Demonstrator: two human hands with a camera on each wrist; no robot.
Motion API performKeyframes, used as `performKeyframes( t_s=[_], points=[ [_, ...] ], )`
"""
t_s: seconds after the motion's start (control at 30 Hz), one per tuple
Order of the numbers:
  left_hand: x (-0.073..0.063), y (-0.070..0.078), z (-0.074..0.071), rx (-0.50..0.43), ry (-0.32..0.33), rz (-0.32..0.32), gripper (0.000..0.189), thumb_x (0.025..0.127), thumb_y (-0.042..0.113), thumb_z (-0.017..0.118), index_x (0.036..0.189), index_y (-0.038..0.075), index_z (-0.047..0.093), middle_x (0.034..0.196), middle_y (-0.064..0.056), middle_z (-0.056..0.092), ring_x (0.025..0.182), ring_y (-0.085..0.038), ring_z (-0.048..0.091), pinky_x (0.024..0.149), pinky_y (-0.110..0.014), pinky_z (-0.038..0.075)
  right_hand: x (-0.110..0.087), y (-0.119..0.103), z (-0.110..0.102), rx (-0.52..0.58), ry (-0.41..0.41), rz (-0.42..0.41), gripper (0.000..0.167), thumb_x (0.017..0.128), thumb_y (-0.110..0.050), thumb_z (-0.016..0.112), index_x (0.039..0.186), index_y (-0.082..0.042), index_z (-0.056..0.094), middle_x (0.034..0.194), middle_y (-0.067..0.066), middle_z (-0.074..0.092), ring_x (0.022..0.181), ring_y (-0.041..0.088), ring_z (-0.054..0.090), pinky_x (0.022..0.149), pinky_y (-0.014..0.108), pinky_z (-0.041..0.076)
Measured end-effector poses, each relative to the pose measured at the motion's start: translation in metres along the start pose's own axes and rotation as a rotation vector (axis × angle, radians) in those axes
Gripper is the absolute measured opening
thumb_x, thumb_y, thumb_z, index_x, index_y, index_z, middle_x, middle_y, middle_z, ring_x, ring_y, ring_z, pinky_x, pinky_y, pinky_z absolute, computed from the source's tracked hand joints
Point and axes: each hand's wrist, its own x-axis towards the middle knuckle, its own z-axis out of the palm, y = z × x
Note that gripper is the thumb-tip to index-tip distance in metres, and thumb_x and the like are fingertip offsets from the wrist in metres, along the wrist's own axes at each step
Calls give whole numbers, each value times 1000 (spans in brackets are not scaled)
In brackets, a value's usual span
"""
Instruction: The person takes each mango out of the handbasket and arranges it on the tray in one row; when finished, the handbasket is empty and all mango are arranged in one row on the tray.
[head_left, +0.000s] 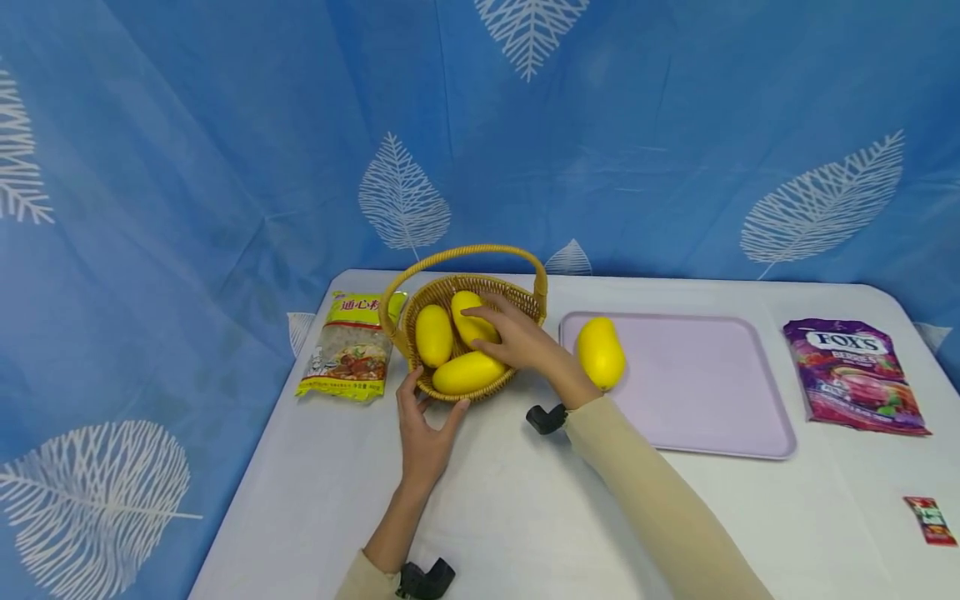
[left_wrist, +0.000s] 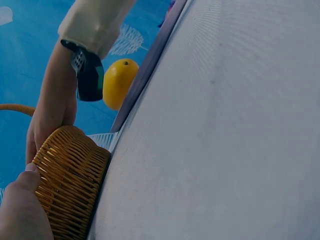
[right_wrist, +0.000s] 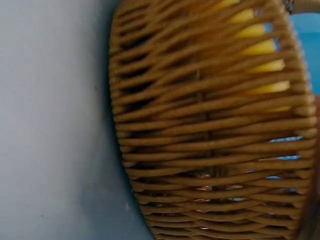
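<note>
A wicker basket [head_left: 525,298] with a tall arched handle holds three yellow mangoes. My right hand [head_left: 517,333] reaches in over the basket's right side and grips the rear mango [head_left: 467,307], its fingers and thumb around the fruit. Beside it lie the left mango [head_left: 433,335] and the front mango [head_left: 467,375]. My left hand [head_left: 426,437] holds the basket's near left side, with the thumb [left_wrist: 31,175] at the rim in the left wrist view. In the right wrist view the woven wall [right_wrist: 210,130] fills most of the picture and hides the right fingers.
Right of the basket lies a lilac tray [head_left: 697,375] with one mango [head_left: 600,353] at its left edge. A pasta bag [head_left: 351,346] lies left of the basket. At the far right are a purple candy bag [head_left: 857,375] and a small red packet [head_left: 930,521].
</note>
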Motion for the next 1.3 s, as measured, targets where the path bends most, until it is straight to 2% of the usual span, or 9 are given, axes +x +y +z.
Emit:
performKeyframes(
  t_s=[0.2, 0.47, 0.8, 1.3],
  points=[
    [1, 0, 0, -8, -1, 5, 81, 87, 31, 76, 149, 10, 29, 149, -8, 34, 137, -24, 37, 102, -50, 46, 13, 4, -2, 22, -81, 50, 53, 95, -30, 65, 145, -26, 48, 161, 14, 20, 144, 35, 31, 114, 53, 35],
    [1, 0, 0, 0, 1, 16, 80, 86, 30, 76, 149, 10, 29, 149, -8, 34, 137, -24, 37, 101, -49, 47, 18, 4, -2, 15, -126, 70, 54, 94, -30, 67, 145, -27, 49, 162, 14, 17, 144, 35, 33, 113, 51, 37],
    [1, 1, 0, 11, 3, 13, 81, 86, 30, 77, 149, 10, 29, 149, -8, 34, 137, -23, 37, 101, -49, 47, 20, 6, 1, 28, -114, 76, 55, 92, -26, 69, 143, -25, 51, 160, 15, 24, 143, 34, 35, 113, 51, 37],
    [1, 2, -1, 14, -8, -3, 81, 86, 32, 76, 149, 12, 29, 149, -7, 33, 136, -22, 38, 103, -47, 46, 18, 5, 0, 53, -78, 93, 56, 90, -24, 72, 142, -23, 52, 160, 15, 24, 142, 36, 36, 112, 52, 37]
  ],
)
